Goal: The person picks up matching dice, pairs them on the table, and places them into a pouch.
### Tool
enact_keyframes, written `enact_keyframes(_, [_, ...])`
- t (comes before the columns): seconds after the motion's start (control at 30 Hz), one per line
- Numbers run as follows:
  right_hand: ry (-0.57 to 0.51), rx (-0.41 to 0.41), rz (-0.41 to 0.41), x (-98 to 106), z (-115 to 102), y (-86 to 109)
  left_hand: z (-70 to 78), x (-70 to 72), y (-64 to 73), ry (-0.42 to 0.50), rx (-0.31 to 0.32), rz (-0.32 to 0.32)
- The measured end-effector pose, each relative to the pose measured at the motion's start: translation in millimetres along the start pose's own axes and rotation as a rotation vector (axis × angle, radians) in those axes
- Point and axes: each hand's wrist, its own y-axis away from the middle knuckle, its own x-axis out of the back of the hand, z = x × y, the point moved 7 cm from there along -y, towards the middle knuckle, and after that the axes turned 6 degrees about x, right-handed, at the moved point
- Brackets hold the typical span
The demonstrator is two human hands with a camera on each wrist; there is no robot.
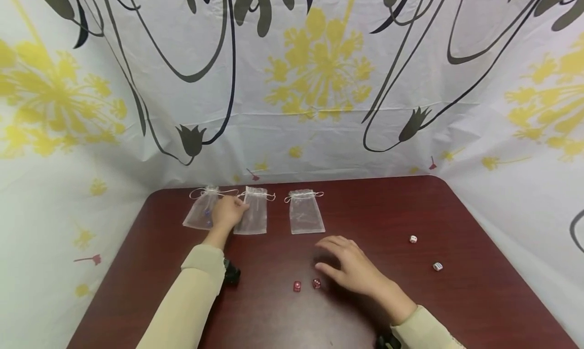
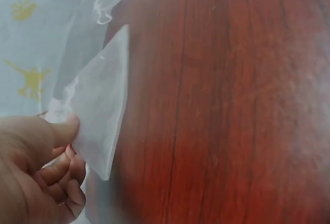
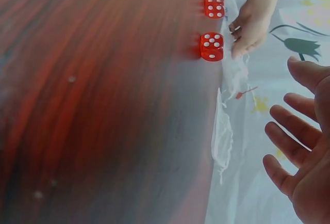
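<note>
My left hand [image 1: 228,211] pinches the left edge of the middle sheer white drawstring bag [image 1: 255,217] near its top. In the left wrist view the thumb lies on the bag [image 2: 100,105] and the other fingers are curled below. Beside that hand lies the left drawstring bag [image 1: 197,214] with small blue things inside. My right hand [image 1: 353,268] hovers over the table with fingers spread, holding nothing. Closest to it are a red die [image 1: 317,283] and a second red die [image 1: 297,286]; both show clearly in the right wrist view.
A third drawstring bag [image 1: 306,214] lies flat to the right of the others. On the right side of the dark red table [image 1: 365,212] sit a white die [image 1: 413,239] and another white die [image 1: 438,266]. A patterned curtain [image 1: 274,136] hangs behind the table.
</note>
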Motion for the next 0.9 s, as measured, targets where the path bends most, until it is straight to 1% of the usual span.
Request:
enact_keyframes(0.17, [-0.011, -0.012, 0.002, 2, 1, -3.1, 5.9, 9.4, 7.0, 0.102, -0.077, 0.043])
enact_keyframes(0.43, [-0.026, -0.009, 0.015, 4, -1, -8.2, 17.1, 19.3, 21.6, 0.199, -0.204, 0.109])
enact_keyframes(0.67, [-0.029, -0.006, 0.025, 6, -2, -12.1, 23.3, 28.1, 36.4, 0.281, -0.234, 0.142])
enact_keyframes(0.9, [-0.039, -0.012, 0.045, 9, -3, -16.6, 31.8, 42.6, 53.7, 0.358, -0.304, 0.196])
